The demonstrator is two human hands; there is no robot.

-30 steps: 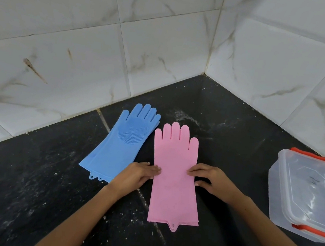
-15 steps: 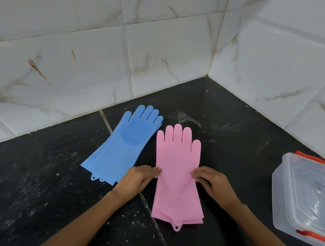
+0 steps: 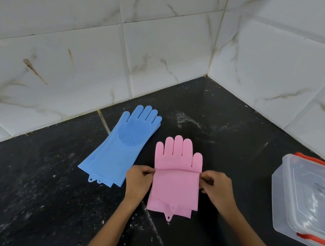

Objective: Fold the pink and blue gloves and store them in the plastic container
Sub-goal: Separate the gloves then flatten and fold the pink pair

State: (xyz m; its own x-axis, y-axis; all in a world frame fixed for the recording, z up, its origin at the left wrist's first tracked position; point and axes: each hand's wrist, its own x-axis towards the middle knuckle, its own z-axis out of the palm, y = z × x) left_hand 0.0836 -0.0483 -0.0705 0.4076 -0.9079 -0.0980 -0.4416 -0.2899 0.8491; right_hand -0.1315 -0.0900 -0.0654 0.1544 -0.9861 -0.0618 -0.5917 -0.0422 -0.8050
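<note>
On the bench (image 3: 200, 111), left hand (image 3: 138, 181) and right hand (image 3: 216, 188) are pinching the pink glove (image 3: 176, 178) at its side edges; it is looking soft, floppy, probably light.

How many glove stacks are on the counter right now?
2: the blue gloves lie flat near the left wall; the pink gloves are pinched between both hands. Layers beneath are partly hidden.

On the counter (image 3: 23, 197) before you lie 2 gloves: 1 glove (image 3: 122, 145) to the left, nearer the wall (image 3: 64, 48), the other glove (image 3: 174, 186) just right of it, between your hands. The container (image 3: 283, 200) sits well right.
</note>
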